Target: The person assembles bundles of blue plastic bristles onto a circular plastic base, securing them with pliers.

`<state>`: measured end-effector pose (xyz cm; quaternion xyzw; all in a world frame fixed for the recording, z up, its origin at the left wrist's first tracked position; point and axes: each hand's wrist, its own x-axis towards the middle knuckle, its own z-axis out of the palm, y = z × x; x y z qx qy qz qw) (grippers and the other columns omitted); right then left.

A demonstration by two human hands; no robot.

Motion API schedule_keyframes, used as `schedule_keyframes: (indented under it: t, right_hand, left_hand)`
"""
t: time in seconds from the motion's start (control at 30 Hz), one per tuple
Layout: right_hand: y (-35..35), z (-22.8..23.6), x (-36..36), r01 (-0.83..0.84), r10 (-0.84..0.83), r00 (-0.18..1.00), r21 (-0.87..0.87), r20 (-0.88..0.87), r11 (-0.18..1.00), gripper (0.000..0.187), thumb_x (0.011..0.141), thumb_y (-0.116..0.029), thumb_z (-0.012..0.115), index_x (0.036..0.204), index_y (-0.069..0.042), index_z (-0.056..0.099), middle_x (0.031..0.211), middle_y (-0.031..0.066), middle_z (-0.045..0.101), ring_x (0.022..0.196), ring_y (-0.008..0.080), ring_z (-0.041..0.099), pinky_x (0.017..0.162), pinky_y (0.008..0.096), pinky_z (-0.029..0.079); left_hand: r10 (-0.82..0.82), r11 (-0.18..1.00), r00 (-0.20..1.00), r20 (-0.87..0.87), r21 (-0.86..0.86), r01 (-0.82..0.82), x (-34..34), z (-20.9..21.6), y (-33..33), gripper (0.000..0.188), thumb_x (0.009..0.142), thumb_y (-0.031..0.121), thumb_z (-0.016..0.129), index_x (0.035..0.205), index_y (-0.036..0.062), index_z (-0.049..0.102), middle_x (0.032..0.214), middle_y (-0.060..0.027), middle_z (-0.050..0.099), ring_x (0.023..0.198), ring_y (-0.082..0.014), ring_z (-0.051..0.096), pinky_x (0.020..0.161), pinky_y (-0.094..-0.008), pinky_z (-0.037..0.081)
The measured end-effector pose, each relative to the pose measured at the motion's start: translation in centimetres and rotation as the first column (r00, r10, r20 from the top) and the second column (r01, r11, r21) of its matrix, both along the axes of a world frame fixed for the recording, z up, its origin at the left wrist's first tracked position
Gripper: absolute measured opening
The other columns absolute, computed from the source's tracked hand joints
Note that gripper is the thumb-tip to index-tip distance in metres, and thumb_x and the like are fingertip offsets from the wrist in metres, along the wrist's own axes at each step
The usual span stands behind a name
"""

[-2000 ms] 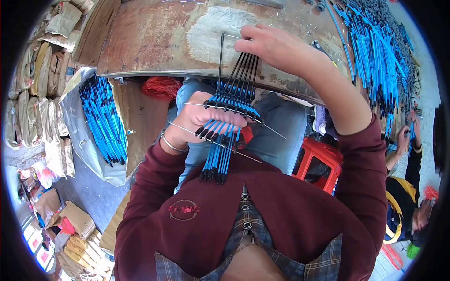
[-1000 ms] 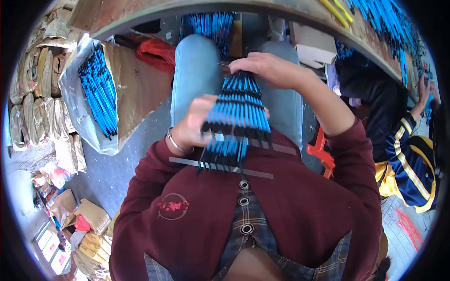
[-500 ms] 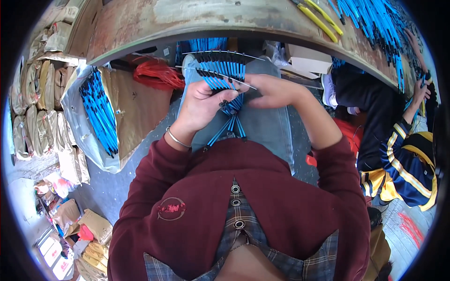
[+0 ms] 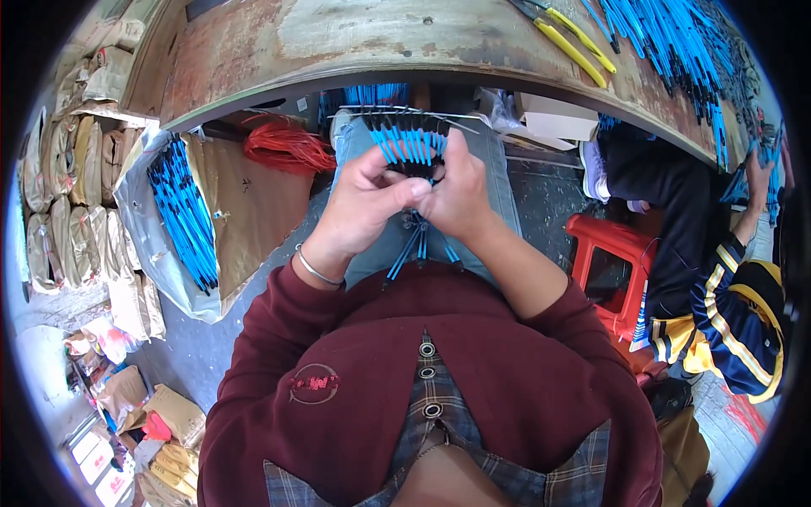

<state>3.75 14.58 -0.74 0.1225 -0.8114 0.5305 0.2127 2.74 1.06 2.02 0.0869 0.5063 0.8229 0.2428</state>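
L hand & R hand both w/ fingers curled closed round blue-blk rod bundle, held over lap, near side of counter; yellow-handled pliers far R.

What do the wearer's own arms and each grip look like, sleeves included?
The left sleeve and right sleeve are plain dark maroon cloth. The left one ends near the wrist, the right one higher on the forearm. A slim silver-coloured bracelet circles the left wrist; the right wrist is bare. Neither the left grip nor the right grip wears a glove.
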Motion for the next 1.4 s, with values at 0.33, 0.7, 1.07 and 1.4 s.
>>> schedule_keyframes:
  t: [0.33,0.7,1.07,1.4]
  right_hand:
    - [-1.8,0.2,0.1,0.038,-0.029,0.990,0.060,-0.135,0.997,0.044,0.065,-0.020,0.077,0.087,0.003,0.047,0.068,0.0121,0.060,0.054,0.0243,0.062,0.050,0.0314,0.048]
    - [-2.5,0.7,-0.7,0.010,0.003,0.977,0.058,-0.212,0.998,0.042,0.066,-0.016,0.077,0.095,0.002,0.052,0.073,0.0119,0.063,0.061,0.0233,0.064,0.055,0.0306,0.050]
    - [-2.2,0.6,-2.0,0.040,-0.038,0.999,0.080,-0.025,0.996,0.036,0.073,-0.013,0.069,0.100,0.002,0.050,0.072,0.0113,0.063,0.060,0.0247,0.063,0.055,0.0331,0.049]
    - [-1.8,1.0,-1.5,0.056,-0.050,0.997,0.104,-0.067,0.993,0.036,0.072,-0.020,0.073,0.091,0.000,0.051,0.069,0.0161,0.060,0.061,0.0320,0.062,0.052,0.0357,0.049]
  left_hand:
    - [0.114,0.992,0.968,-0.223,0.078,-0.099,1.2,-1.2,-5.0,0.038,0.080,0.006,0.062,0.116,0.0013,0.051,0.101,-0.0056,0.061,0.087,-0.0116,0.058,0.079,-0.0263,0.047]
    - [0.116,0.978,0.908,-0.402,-0.115,-0.176,-2.1,0.3,-3.7,0.018,0.082,0.003,0.060,0.099,-0.0008,0.061,0.091,-0.0017,0.062,0.079,-0.0069,0.054,0.071,-0.0207,0.045]
    - [0.436,0.866,0.787,-0.437,-0.032,-0.498,-3.8,1.9,-2.8,0.009,0.083,0.001,0.055,0.092,-0.0009,0.057,0.084,-0.0052,0.061,0.066,-0.0070,0.052,0.063,-0.0207,0.044]
    - [0.271,0.861,0.732,-0.625,-0.181,-0.474,-4.3,2.0,-4.0,0.007,0.085,0.001,0.049,0.091,-0.0023,0.052,0.085,-0.0078,0.059,0.068,-0.0115,0.056,0.064,-0.0236,0.046]
